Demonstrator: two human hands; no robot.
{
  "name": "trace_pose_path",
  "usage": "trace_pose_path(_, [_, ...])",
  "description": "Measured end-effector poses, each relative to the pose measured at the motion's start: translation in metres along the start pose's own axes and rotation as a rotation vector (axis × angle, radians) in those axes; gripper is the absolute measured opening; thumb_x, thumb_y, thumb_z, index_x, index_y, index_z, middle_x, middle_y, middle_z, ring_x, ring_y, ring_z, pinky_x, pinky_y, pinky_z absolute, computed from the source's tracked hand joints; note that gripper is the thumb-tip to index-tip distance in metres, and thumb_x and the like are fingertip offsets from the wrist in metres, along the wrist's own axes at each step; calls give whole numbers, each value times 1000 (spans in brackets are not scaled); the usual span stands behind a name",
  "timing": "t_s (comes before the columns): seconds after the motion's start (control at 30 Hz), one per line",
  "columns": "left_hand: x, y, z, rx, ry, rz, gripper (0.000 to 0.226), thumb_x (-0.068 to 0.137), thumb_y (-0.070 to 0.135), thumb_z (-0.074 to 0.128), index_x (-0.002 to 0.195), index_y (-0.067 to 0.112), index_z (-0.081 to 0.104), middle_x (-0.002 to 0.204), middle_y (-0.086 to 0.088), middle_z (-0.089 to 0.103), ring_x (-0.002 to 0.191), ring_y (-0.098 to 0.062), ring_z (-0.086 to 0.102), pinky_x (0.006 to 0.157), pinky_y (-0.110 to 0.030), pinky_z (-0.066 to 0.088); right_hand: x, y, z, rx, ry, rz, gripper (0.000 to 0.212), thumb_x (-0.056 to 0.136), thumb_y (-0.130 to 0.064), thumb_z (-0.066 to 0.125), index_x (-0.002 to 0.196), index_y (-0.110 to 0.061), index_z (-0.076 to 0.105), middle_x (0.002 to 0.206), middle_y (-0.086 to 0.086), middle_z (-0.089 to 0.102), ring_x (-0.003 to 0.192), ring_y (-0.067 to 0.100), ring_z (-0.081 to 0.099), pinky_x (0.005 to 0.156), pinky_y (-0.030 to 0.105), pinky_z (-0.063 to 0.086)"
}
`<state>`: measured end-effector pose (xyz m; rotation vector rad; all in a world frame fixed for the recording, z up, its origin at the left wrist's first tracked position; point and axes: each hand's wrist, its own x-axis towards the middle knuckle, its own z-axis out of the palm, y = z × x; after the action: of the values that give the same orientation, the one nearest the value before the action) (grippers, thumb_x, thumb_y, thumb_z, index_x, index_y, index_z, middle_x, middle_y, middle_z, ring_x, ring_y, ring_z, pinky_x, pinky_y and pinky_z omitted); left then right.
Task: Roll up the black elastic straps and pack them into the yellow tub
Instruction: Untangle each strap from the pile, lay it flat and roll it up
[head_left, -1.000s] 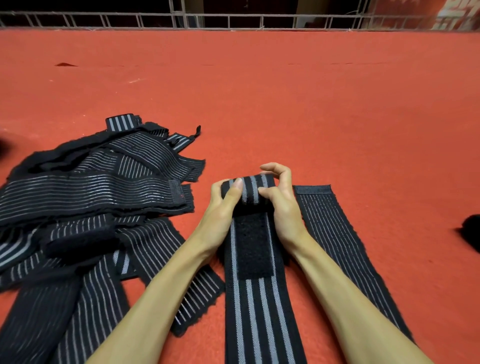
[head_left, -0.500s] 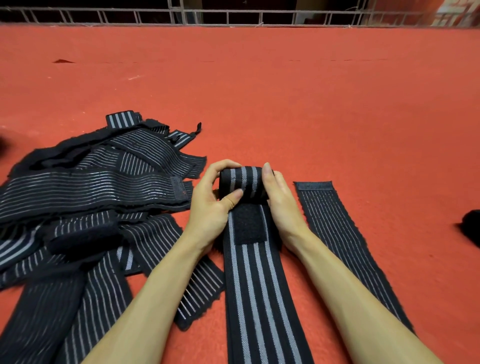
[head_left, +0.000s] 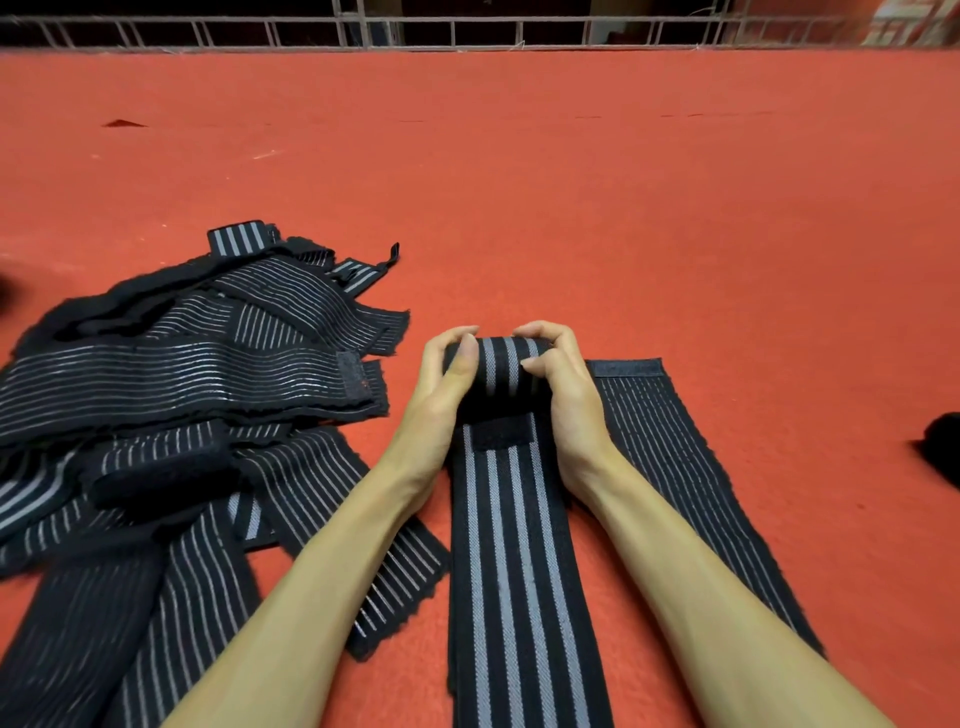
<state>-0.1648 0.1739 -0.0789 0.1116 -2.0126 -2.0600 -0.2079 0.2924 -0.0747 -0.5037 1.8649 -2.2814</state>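
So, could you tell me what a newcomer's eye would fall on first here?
At lower centre the left hand and right hand grip the rolled end of a grey-striped strap, its flat length running back toward the person. To their left sprawls a pile of loose black straps, all on a vivid red mat. No yellow tub is in view.

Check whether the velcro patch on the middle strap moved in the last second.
Yes. The velcro patch moved away from the person into the roll; its near edge sits closer to the far end of the flat strap.
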Motion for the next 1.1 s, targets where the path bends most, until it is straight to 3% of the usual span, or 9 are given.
trace_pose_path(0.1, [1,-7,-1,44,-10,2,39,86,59,47,119,39,49,121,5,62,112,-8,61,98,-34,48,-2,-1,-2,-36,-52,-67,38,73,-16,42,110,-13,50,93,3,52,80,11,49,69,24,43])
trace_pose_path(0.23, [0,-10,-3,-66,-10,-38,57,84,52,55,130,20,46,121,-3,64,109,-12,65,94,-33,50,-3,-2,-1,-151,-80,-132,48,74,-16,43,122,-22,46,114,1,50,97,10,50,88,26,45])
trace_pose_path(0.4, [-2,-4,-4,-64,35,-8,45,95,29,58,132,8,43,116,-4,65,100,-5,66,82,-19,52,-1,2,3,-283,9,-94,56,82,-59,49,129,-29,43,134,4,46,128,15,46,111,42,36])
trace_pose_path(0.47, [-2,-1,-3,-27,53,32,47,93,21,58,134,17,35,116,1,62,95,5,64,78,-12,49,1,2,3,-283,57,-48,49,90,-59,48,127,-26,43,134,1,49,127,13,47,110,40,37])
trace_pose_path(0.6, [0,-3,-7,70,-5,136,57,89,18,66,137,26,36,130,-2,56,115,-5,57,97,-20,46,3,1,-1,-197,65,13,39,99,-48,40,120,-17,51,118,-2,61,109,7,59,95,26,46])
trace_pose_path(0.77, [-4,0,-8,171,2,268,57,82,-9,62,117,35,52,113,8,59,107,-10,58,96,-27,46,1,-2,-1,-194,50,56,55,88,-63,39,110,-16,59,100,-10,66,92,-2,63,82,17,47])
trace_pose_path(0.87, [-5,1,-7,165,-1,260,61,82,-15,60,111,38,56,116,2,57,96,-12,61,82,-22,50,1,-3,-2,-183,57,94,42,92,-56,48,106,-18,58,94,-10,64,86,1,63,80,22,47])
trace_pose_path(0.97, [-5,1,-5,139,-31,195,58,81,0,67,114,46,55,129,-9,46,104,-23,61,87,-28,53,1,-3,-5,-63,54,121,31,97,-38,52,113,-12,54,94,-7,63,79,-1,62,72,17,48])
trace_pose_path(1.1, [-2,-6,-2,141,10,62,74,62,64,78,125,57,41,137,-5,42,129,-18,47,109,-42,40,1,-1,-4,-6,10,43,27,96,-14,52,123,-10,48,91,-5,63,76,0,62,70,17,50])
